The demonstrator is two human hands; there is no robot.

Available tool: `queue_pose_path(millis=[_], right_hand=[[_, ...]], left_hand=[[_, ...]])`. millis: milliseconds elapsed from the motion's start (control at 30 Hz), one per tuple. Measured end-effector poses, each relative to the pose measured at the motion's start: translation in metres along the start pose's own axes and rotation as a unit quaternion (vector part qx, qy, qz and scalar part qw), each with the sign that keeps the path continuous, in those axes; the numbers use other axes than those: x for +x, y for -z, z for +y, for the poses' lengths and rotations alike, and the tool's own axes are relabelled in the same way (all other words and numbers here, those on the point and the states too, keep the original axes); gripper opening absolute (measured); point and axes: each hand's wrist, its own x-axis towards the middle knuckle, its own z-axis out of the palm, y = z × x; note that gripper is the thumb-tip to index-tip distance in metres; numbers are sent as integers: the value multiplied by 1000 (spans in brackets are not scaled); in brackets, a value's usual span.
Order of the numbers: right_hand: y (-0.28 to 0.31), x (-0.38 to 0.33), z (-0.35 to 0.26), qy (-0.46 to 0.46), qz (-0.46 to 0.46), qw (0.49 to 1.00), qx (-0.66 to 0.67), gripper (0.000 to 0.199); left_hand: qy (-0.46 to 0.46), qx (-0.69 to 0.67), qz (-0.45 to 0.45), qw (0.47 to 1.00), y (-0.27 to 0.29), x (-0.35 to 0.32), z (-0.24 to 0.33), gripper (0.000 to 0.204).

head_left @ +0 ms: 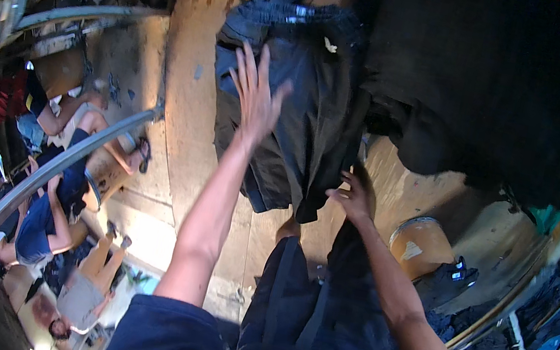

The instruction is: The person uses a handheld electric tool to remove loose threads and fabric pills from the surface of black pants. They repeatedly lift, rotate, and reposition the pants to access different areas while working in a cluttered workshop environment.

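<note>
Our right hand pinches the dark trousers; our left hand hovers spread wide above them. A black cloth heap crowds the right, an orange bucket beside it.

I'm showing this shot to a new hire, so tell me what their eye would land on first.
First, the left hand, fingers spread wide, raised over a dark garment laid on the wooden floor at top centre. Next, the right hand pinching that garment's lower edge near the middle. Then the black cloth pile filling the upper right, and people sitting on the floor at left.
</note>
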Motion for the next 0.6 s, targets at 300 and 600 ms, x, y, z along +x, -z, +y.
queue_pose_path(millis=[300,600], right_hand=[[91,-372,103,-21,434,900,-27,45],[51,-540,74,236,638,703,-207,28]], left_hand=[[251,-142,-617,732,144,-413,-46,109],[354,-114,-454,810,259,-460,-98,53]])
